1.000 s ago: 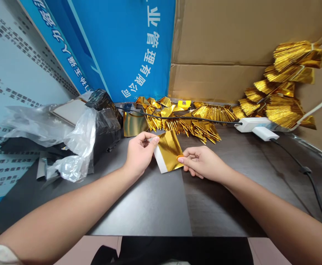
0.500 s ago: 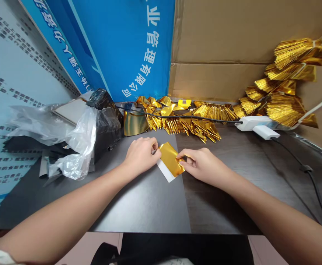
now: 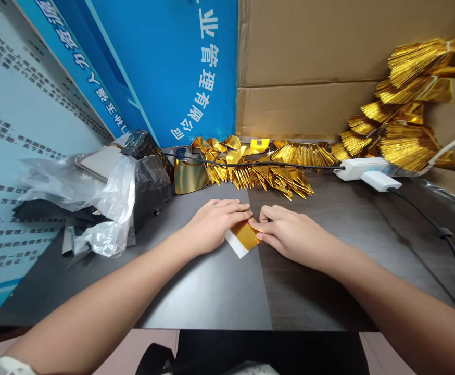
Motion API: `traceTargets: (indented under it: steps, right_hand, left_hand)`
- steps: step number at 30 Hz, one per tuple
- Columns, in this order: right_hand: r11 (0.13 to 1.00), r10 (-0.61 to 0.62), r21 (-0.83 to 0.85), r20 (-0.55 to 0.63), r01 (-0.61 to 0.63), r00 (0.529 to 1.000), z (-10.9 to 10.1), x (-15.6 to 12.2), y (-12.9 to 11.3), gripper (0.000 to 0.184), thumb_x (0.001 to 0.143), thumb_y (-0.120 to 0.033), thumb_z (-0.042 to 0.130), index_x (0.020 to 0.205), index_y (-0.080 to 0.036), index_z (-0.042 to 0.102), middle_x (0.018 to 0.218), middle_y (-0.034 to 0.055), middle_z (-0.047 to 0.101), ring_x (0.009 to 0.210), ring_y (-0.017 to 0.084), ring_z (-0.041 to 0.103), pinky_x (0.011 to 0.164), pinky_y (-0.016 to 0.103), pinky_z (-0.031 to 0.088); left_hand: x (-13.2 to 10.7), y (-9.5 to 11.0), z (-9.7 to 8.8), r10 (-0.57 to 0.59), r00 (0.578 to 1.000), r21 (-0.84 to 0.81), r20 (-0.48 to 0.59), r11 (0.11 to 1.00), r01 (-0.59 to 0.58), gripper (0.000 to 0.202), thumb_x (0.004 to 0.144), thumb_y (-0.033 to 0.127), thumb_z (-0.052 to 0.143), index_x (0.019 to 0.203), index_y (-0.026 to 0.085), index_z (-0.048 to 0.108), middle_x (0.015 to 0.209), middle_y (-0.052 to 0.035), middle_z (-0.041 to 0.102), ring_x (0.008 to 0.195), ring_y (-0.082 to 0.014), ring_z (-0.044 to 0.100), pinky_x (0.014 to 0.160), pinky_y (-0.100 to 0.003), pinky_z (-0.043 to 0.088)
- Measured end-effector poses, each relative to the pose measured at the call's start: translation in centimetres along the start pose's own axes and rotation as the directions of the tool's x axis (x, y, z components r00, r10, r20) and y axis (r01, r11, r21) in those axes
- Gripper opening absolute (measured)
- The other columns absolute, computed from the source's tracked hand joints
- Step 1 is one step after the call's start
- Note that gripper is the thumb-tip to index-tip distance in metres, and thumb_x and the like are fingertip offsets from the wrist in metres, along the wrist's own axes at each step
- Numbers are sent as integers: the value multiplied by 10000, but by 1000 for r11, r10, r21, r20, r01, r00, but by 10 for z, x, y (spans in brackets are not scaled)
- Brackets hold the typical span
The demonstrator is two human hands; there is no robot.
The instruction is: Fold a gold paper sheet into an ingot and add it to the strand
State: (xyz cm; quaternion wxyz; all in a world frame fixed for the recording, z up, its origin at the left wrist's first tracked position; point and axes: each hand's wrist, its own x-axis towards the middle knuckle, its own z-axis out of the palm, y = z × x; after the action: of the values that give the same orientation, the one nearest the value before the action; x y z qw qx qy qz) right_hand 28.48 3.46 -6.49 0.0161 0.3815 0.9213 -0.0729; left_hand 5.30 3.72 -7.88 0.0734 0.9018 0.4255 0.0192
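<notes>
A small sheet of gold foil paper (image 3: 244,238) with a white edge lies on the dark table (image 3: 219,291), mostly covered by both hands. My left hand (image 3: 214,224) lies over its left part with the fingers pressed together and flat on it. My right hand (image 3: 290,233) presses on its right part, the fingertips meeting the left hand's over the paper. Only the lower corner of the sheet shows between the hands.
A row of folded gold foil pieces (image 3: 258,169) lies along the back by a blue board (image 3: 165,67) and a cardboard wall (image 3: 321,57). More gold bundles (image 3: 407,114) are stacked at the right. A white power strip (image 3: 364,169) with a black cable and crumpled plastic bags (image 3: 95,198) flank the hands.
The gold sheet was held up between both hands; it has come down onto the table and both hands now press flat over it, covering most of it.
</notes>
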Motion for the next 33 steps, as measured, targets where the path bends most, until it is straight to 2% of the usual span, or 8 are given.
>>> traceTargets:
  steps: [8, 16, 19, 22, 26, 29, 31, 33]
  right_hand:
    - [999, 9, -40, 146, -3, 989, -11, -11, -1, 264, 1013, -250, 555, 1244, -191, 668, 1063, 86, 641, 972, 255, 618, 813, 399, 515]
    - [999, 27, -32, 193, -21, 981, -14, -20, 3, 433, 1018, -276, 548, 1443, -193, 566, 1270, 109, 674, 1142, 299, 643, 934, 440, 509]
    - [999, 24, -28, 222, -19, 975, -21, -22, 8, 341, 1011, -300, 563, 1333, -242, 659, 1184, 74, 709, 1090, 286, 667, 861, 403, 492]
    - [1000, 6, -6, 247, -5, 969, -30, -22, 11, 248, 1017, -359, 551, 991, -244, 769, 942, 38, 722, 902, 237, 678, 724, 340, 418]
    - [1000, 18, -3, 21, -18, 1000, -28, -14, 9, 405, 1036, -357, 487, 736, -186, 698, 822, 44, 686, 771, 183, 624, 630, 321, 317]
    - [1000, 15, -15, -204, -18, 979, -13, -5, 5, 336, 1051, -297, 445, 906, -165, 718, 897, 58, 675, 815, 175, 613, 684, 315, 380]
    - [999, -21, -40, -228, 12, 973, -3, 1, 5, 295, 1018, -308, 539, 1226, -159, 686, 1030, 77, 668, 921, 202, 613, 745, 316, 431]
    - [995, -45, -98, -156, 30, 987, 4, 4, 5, 345, 994, -328, 599, 1279, -148, 673, 1049, 90, 660, 956, 227, 601, 774, 334, 455]
  left_hand:
    - [1, 2, -2, -69, 998, 13, 4, 998, 69, 596, 954, 86, 397, 1470, 362, 511, 1604, 16, 408, 1497, -175, 438, 1175, -422, 454]
    - [-1, 0, -5, -77, 997, 2, 31, 997, 77, 644, 935, 73, 367, 1492, 378, 475, 1625, 44, 358, 1523, -174, 395, 1200, -446, 442]
    - [-1, 1, -6, -86, 995, -2, 55, 996, 86, 653, 937, 75, 349, 1502, 384, 461, 1632, 52, 341, 1531, -187, 382, 1202, -460, 436]
    - [0, 1, -7, -97, 993, -11, 66, 995, 98, 652, 942, 77, 338, 1501, 389, 461, 1639, 50, 330, 1539, -192, 368, 1213, -465, 414]
    - [0, 2, -5, -93, 993, -26, 75, 995, 95, 660, 941, 78, 346, 1508, 402, 441, 1652, 44, 307, 1552, -205, 343, 1219, -493, 389]
    - [-1, 3, -3, -86, 994, -28, 71, 996, 89, 654, 946, 85, 350, 1519, 389, 429, 1656, 23, 303, 1560, -218, 327, 1215, -513, 380]
    - [-2, 3, -1, -86, 994, -20, 69, 996, 87, 644, 950, 89, 341, 1518, 376, 437, 1657, 18, 303, 1565, -223, 316, 1213, -521, 375]
    - [-2, 3, 0, -80, 995, -13, 61, 997, 81, 634, 956, 96, 326, 1517, 368, 443, 1658, 22, 302, 1564, -221, 317, 1211, -515, 372]
